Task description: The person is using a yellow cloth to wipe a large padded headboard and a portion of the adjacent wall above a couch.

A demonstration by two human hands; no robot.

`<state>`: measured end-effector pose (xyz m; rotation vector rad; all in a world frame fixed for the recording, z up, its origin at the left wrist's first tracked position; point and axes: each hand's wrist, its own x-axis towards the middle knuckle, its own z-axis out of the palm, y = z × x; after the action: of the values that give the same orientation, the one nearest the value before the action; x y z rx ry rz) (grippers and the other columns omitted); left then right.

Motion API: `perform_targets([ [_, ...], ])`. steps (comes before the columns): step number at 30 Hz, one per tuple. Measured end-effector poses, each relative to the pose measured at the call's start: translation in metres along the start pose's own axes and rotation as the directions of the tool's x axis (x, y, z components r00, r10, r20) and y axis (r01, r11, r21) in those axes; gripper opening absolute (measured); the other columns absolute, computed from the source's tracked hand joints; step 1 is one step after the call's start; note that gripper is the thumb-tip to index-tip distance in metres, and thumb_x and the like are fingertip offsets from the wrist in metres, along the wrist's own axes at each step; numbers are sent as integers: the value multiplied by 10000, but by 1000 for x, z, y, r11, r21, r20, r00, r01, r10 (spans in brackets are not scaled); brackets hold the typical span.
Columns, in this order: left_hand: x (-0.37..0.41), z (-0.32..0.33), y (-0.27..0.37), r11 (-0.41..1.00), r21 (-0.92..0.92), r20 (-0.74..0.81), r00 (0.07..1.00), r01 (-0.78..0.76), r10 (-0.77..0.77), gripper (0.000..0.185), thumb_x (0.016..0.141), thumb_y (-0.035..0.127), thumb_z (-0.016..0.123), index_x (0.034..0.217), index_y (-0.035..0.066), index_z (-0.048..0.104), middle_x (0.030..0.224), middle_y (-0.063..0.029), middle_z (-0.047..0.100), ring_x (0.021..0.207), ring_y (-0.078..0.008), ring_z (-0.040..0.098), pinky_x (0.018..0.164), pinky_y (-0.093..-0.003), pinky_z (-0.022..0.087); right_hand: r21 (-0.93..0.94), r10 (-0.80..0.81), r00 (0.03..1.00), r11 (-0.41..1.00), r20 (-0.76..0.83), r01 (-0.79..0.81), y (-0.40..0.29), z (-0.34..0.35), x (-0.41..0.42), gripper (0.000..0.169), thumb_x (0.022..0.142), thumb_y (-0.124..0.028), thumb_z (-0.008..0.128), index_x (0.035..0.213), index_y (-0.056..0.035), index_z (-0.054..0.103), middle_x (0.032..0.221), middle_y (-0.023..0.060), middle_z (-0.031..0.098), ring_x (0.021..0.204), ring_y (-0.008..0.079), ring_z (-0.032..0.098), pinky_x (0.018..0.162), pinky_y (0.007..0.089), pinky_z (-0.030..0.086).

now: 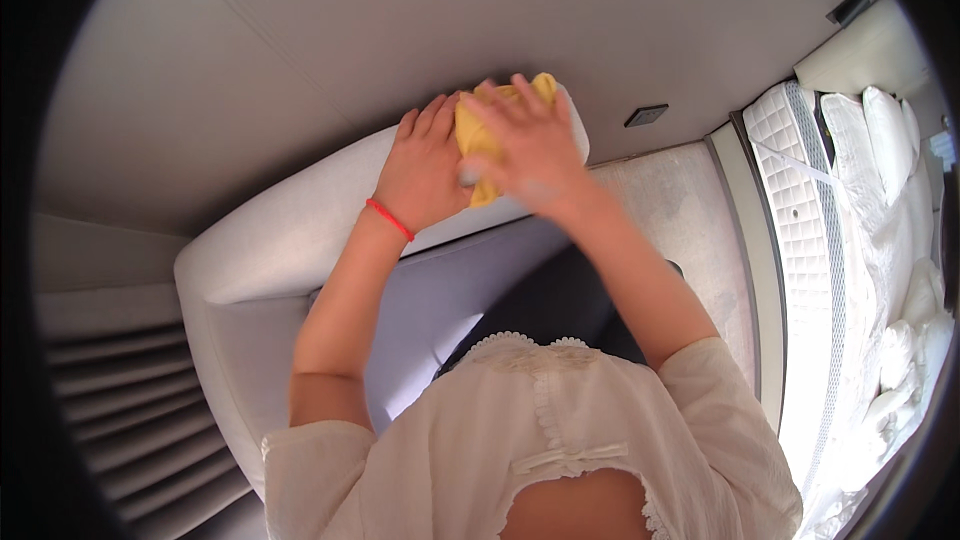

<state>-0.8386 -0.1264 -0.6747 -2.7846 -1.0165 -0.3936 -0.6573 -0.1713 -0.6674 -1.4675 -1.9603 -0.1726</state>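
Note:
A yellow cloth (476, 131) lies bunched on the top of a light upholstered sofa armrest (300, 210), near its right end by the wall. My right hand (529, 142), slightly blurred, presses on the cloth with its fingers spread. My left hand (426, 165), with a red cord bracelet at the wrist, rests flat on the armrest against the cloth's left edge, fingers toward the wall. Something small and whitish shows under my right thumb; what it is cannot be told. The sofa seat (450, 262) in grey-violet fabric lies below the armrest.
A grey wall (390, 15) rises right behind the armrest and bears a dark socket plate (646, 115). Pleated curtains (142, 405) hang at the left. To the right are a strip of floor (675, 202), a pale frame edge (739, 240) and a white mattress (787, 157) with pillows (889, 142).

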Motion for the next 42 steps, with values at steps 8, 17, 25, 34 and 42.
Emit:
perform_targets([
  [8,4,-15,10,994,-103,48,999,24,-19,1032,706,512,757,1472,9,283,1449,-204,372,1341,-339,366,1092,-489,293,265,336,939,901,74,-344,55,-9,-25,484,808,-310,703,1230,-97,601,1283,69,606,1235,278,530,1083,449,355],
  [17,40,-51,-1,961,276,-172,985,16,33,899,793,623,596,1445,42,381,1544,-137,298,1442,-334,218,1125,-622,127,-139,-225,646,974,-729,182,43,-87,140,668,799,-368,689,1387,-129,481,1493,105,386,1388,389,294,1052,564,310],
  [25,109,-120,-75,787,453,-747,660,418,79,698,976,546,370,1434,19,391,1533,-169,318,1448,-390,195,1149,-591,30,-352,-404,841,893,-359,279,54,19,94,854,637,-365,808,1400,-275,436,1424,-19,432,1321,257,379,940,599,321],
  [34,115,-113,-72,792,428,-790,606,436,93,667,970,542,378,1412,47,438,1507,-145,376,1432,-364,263,1168,-553,50,-320,-369,708,924,-602,209,33,-139,228,787,728,-344,725,1440,-231,410,1546,38,303,1433,339,231,993,722,211],
  [42,130,-110,-62,823,410,-817,559,393,140,654,955,511,430,1411,41,442,1504,-150,381,1419,-380,285,1162,-565,68,504,565,159,809,-810,-303,222,-210,214,651,907,-326,584,1454,-83,328,1465,151,375,1350,345,336,1047,532,295],
])
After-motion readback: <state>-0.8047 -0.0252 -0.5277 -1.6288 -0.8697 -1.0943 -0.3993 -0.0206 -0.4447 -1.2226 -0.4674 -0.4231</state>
